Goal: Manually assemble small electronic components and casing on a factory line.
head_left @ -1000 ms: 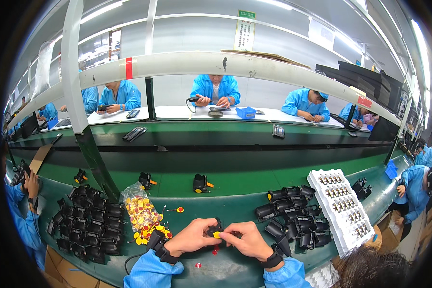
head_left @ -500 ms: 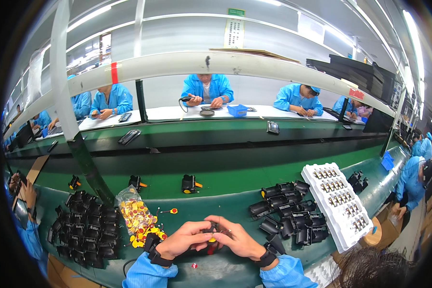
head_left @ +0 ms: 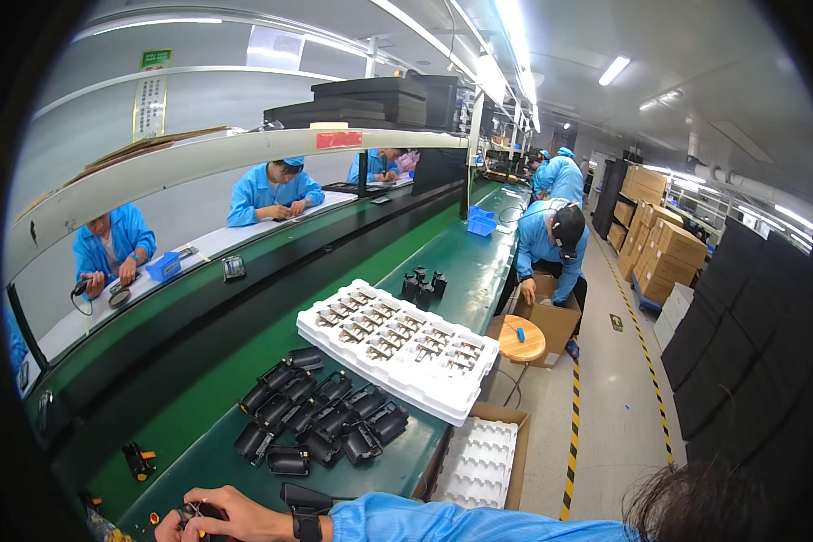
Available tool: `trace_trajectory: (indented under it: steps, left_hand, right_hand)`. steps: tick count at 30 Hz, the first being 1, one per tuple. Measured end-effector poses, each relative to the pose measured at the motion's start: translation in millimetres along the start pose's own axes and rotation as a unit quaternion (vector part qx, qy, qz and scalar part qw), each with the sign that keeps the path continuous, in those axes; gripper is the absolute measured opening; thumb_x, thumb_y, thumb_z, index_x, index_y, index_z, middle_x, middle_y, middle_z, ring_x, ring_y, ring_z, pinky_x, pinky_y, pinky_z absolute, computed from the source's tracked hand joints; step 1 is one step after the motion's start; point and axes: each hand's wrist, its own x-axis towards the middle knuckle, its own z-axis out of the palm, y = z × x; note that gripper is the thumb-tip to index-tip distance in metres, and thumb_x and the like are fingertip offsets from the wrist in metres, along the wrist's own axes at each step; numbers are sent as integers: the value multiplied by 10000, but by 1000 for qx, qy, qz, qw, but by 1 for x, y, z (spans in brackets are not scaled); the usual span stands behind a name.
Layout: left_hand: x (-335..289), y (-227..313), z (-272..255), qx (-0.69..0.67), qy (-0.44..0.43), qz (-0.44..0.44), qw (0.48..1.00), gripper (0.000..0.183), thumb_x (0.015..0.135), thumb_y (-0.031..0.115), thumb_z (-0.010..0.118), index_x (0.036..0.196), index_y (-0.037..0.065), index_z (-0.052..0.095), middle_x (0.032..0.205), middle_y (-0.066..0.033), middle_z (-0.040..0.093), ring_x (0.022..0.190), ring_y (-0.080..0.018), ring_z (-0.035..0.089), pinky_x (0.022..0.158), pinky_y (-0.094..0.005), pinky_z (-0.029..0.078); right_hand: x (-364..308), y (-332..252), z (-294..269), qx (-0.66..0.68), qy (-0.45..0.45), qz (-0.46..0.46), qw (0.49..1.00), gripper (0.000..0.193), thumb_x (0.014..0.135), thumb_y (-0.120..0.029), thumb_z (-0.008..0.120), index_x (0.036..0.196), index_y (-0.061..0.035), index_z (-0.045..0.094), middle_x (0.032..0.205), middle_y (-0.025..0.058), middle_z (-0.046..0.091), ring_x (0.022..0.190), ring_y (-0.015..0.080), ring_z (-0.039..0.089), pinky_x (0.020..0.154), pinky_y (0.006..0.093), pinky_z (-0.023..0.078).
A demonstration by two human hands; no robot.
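Small black part (head_left: 206,512) gripped in hands (head_left: 210,517), green bench (head_left: 244,379)

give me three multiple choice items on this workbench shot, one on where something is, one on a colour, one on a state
1. Where does the white tray of small parts lie?
A. on the floor
B. on the green bench, right of the pile of black housings
C. on the round wooden stool

2. What colour is the bench top?
A. green
B. grey
C. red

3. How is the hand at the lower edge?
A. resting flat and empty
B. raised off the bench
C. fingers closed around a small dark part

Answers:
1 B, the tray sits on the bench edge beside the black housings, while the stool stands apart on the floor.
2 A, the surface is green all along the line.
3 C, the fingers curl around a small dark part low over the bench.
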Motion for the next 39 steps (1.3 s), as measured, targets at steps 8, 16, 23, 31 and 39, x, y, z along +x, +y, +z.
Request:
trace_trajectory:
  steps: [8,16,23,31,39]
  left_hand:
    - [1,-15,1,-34,11,39,999,122,991,70,526,1039,-24,588,745,-51,596,536,-107,500,493,-231,385]
    - [12,-31,-2,-93,-17,69,993,228,947,227,616,967,16,530,574,-55,537,391,-142,486,361,-308,418]
    - [-1,-28,23,-107,33,113,987,221,928,191,630,936,-8,537,573,-38,503,395,-108,444,353,-291,400]
    - [7,-40,-18,-229,-139,53,962,357,1033,308,435,1062,-8,598,784,-95,641,588,-190,557,518,-292,435]
    - [3,-9,-6,4,-135,214,967,114,973,136,552,937,39,503,688,-59,492,527,-189,510,463,-328,428]
  right_hand:
    - [-35,42,15,-127,1,141,982,513,903,-511,605,1108,-42,577,902,181,617,818,375,590,728,423,471]
    - [-9,-2,-3,-100,-46,200,974,441,874,-362,685,1107,3,604,745,156,666,674,343,670,618,379,513]
    - [-16,-5,4,-119,-23,172,978,424,877,-381,663,1094,-21,608,711,162,653,643,344,648,618,411,497]
    - [-9,-30,-6,-113,-22,109,987,624,895,-250,684,1424,-25,441,1158,153,609,954,255,628,867,323,507]
    - [-11,-101,-34,-256,-83,77,960,574,920,-187,609,1437,-33,412,1292,218,537,1123,333,563,959,375,451]
